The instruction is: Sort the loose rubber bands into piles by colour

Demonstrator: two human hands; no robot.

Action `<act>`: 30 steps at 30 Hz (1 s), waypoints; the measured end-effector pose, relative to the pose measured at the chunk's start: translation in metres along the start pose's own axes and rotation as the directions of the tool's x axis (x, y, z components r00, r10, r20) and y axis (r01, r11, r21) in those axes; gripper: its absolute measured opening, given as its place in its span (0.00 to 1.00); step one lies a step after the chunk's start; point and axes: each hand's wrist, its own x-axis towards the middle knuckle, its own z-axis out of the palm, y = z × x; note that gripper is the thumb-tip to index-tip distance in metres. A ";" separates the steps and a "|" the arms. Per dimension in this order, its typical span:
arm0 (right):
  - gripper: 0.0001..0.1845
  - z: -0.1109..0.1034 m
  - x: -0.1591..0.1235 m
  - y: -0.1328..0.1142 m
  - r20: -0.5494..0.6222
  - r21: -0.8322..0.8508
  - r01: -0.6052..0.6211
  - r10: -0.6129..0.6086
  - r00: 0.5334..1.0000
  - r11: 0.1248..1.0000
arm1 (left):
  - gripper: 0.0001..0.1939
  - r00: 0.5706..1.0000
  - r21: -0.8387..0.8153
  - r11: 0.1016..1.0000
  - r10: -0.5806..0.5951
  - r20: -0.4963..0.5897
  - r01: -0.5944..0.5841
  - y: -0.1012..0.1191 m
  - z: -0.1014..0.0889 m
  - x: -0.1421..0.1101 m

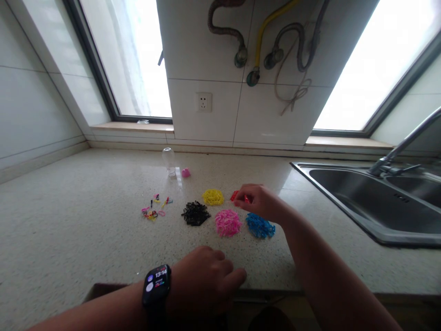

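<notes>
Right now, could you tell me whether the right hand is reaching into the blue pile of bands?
No, the right hand is at the red pile, beyond the blue pile.

The right hand (258,201) reaches out over the tabletop (69,220) and its fingers touch a little red pile (237,196) of tiny bands. The red pile is small and partly hidden by the fingers. Just left of it lies a round yellow pile (212,196). In front of these, nearer the front edge, three more piles sit in a row: a black pile (195,213), a pink pile (227,222) and a blue pile (260,226). The blue pile lies just under the right wrist. All the piles are flat, fuzzy heaps, close together but apart, near the middle of the tabletop.
</notes>
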 end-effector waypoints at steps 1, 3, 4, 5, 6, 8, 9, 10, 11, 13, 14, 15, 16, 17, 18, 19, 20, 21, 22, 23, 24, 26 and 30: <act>0.09 0.001 0.000 0.002 0.036 -0.108 0.013 -0.009 0.999 0.994 | 0.09 1.000 0.001 1.000 0.000 -0.002 0.000 0.000 0.000 0.000; 0.08 0.003 0.000 0.004 0.093 -0.241 0.022 0.000 0.996 0.970 | 0.09 1.000 0.001 1.000 0.002 -0.011 -0.002 0.000 0.000 0.000; 0.07 0.005 0.000 0.006 0.109 -0.278 0.019 0.012 0.994 0.960 | 0.09 1.000 -0.001 1.000 0.004 -0.018 -0.004 0.000 0.001 0.000; 0.07 0.005 -0.001 0.007 0.115 -0.305 0.012 0.024 0.993 0.952 | 0.09 1.000 -0.002 1.000 0.006 -0.025 -0.006 0.000 0.002 0.000; 0.07 0.006 -0.001 0.008 0.121 -0.326 0.006 0.035 0.992 0.945 | 0.09 0.999 -0.002 1.000 0.008 -0.033 -0.008 -0.001 0.003 0.000; 0.07 0.007 -0.001 0.009 0.123 -0.370 -0.008 0.058 0.991 0.929 | 0.09 0.999 0.000 1.000 0.012 -0.046 -0.012 -0.001 0.005 0.000; 0.07 0.007 -0.001 0.010 0.121 -0.391 -0.016 0.069 0.990 0.920 | 0.09 0.999 0.004 1.000 0.013 -0.051 -0.012 -0.001 0.006 0.000; 0.07 0.008 -0.001 0.011 0.120 -0.409 -0.023 0.079 0.990 0.912 | 0.09 0.998 0.007 1.000 0.012 -0.056 -0.011 -0.001 0.006 0.000; 0.08 0.008 -0.001 0.012 0.118 -0.423 -0.029 0.087 0.989 0.906 | 0.09 0.998 0.010 1.000 0.010 -0.058 -0.010 -0.001 0.006 0.000; 0.07 0.010 -0.001 0.012 0.122 -0.437 -0.034 0.096 0.988 0.899 | 0.08 0.999 0.009 1.000 0.012 -0.052 -0.011 -0.001 0.005 0.000; 0.07 0.010 -0.001 0.012 0.128 -0.437 -0.032 0.097 0.987 0.899 | 0.08 0.999 0.008 1.000 0.012 -0.048 -0.011 -0.001 0.004 0.000; 0.06 0.011 -0.001 0.012 0.134 -0.433 -0.029 0.096 0.986 0.901 | 0.09 0.999 0.006 1.000 0.013 -0.044 -0.013 -0.001 0.003 0.000; 0.06 0.011 -0.001 0.011 0.139 -0.429 -0.026 0.094 0.986 0.903 | 0.09 0.999 0.005 1.000 0.014 -0.041 -0.014 -0.001 0.002 0.001; 0.06 0.012 0.000 0.011 0.147 -0.423 -0.020 0.090 0.985 0.906 | 0.10 0.999 0.006 1.000 0.015 -0.039 -0.015 -0.001 0.002 0.001; 0.06 0.012 0.000 0.010 0.155 -0.416 -0.015 0.087 0.984 0.909 | 0.10 0.999 0.007 1.000 0.015 -0.039 -0.015 -0.001 0.002 0.001; 0.06 0.012 0.000 0.009 0.164 -0.410 -0.010 0.084 0.983 0.912 | 0.10 0.999 0.009 1.000 0.015 -0.040 -0.015 -0.001 0.002 0.001; 0.06 0.012 0.001 0.008 0.174 -0.404 -0.004 0.081 0.981 0.915 | 0.10 0.999 0.008 1.000 0.017 -0.041 -0.017 -0.001 0.003 0.001; 0.06 0.012 0.001 0.007 0.187 -0.397 0.003 0.077 0.979 0.918 | 0.10 0.999 0.007 1.000 0.018 -0.043 -0.017 -0.001 0.003 0.001; 0.06 0.012 0.001 0.006 0.199 -0.389 0.010 0.073 0.977 0.921 | 0.09 0.999 0.007 1.000 0.018 -0.048 -0.017 -0.001 0.004 0.001; 0.06 0.012 0.001 0.005 0.208 -0.381 0.018 0.066 0.976 0.925 | 0.09 0.998 0.006 1.000 0.016 -0.054 -0.016 -0.001 0.005 0.000; 0.06 0.012 0.001 0.005 0.213 -0.371 0.027 0.057 0.975 0.928 | 0.09 0.998 0.007 1.000 0.014 -0.058 -0.014 -0.001 0.005 0.000; 0.07 0.011 0.001 0.003 0.214 -0.345 0.040 0.037 0.976 0.938 | 0.09 0.998 0.007 1.000 0.012 -0.064 -0.011 -0.001 0.005 0.000; 0.12 0.006 0.001 0.005 0.145 -0.301 0.003 0.043 0.989 0.954 | 0.10 0.998 0.012 1.000 0.009 -0.065 -0.009 -0.001 0.004 0.000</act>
